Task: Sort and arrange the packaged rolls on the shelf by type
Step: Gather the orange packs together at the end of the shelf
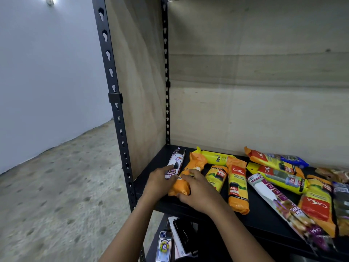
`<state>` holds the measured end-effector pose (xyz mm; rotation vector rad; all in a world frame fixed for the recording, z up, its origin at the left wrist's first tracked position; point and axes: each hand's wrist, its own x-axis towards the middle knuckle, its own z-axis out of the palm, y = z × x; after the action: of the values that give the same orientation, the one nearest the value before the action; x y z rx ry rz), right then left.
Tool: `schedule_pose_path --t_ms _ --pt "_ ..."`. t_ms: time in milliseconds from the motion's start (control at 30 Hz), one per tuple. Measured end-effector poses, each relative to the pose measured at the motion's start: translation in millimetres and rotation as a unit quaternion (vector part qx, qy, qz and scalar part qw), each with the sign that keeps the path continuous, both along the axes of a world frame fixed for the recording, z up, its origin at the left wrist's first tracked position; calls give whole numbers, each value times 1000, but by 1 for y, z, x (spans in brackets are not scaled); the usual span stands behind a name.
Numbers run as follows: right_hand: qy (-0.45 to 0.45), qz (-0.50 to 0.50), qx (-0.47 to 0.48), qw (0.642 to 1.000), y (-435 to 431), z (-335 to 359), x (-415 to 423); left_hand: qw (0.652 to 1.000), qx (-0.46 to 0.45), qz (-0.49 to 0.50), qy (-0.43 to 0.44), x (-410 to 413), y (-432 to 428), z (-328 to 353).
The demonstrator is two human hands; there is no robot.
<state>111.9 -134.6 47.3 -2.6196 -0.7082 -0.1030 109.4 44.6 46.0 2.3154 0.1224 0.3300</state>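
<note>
The left hand [160, 183] and right hand [198, 193] lie on an orange roll [188, 173] at the shelf's left end. Just left of them a white roll [174, 164] sits near the wooden side panel [139, 91], leaving a thin bare strip. To their right, packaged rolls [237, 188] crowd the shelf [255, 222], bare only in a wedge near its front edge; above the hands, the bay is open to the back panel [245, 114].
</note>
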Motion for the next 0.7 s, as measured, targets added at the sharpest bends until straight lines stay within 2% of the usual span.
schedule_pose_path --t_ms 267,433,567,700 --pt "-30 3 -21 999 6 1 2 999 6 45 4 -4 1 5" --pt "-43 28 -38 998 14 10 4 994 7 95 -57 -31 11 2" --pt "-24 58 4 998 30 8 0 985 15 127 -112 -55 15 -2" --pt "-18 85 37 996 50 4 0 974 -32 153 -164 -80 15 -4"
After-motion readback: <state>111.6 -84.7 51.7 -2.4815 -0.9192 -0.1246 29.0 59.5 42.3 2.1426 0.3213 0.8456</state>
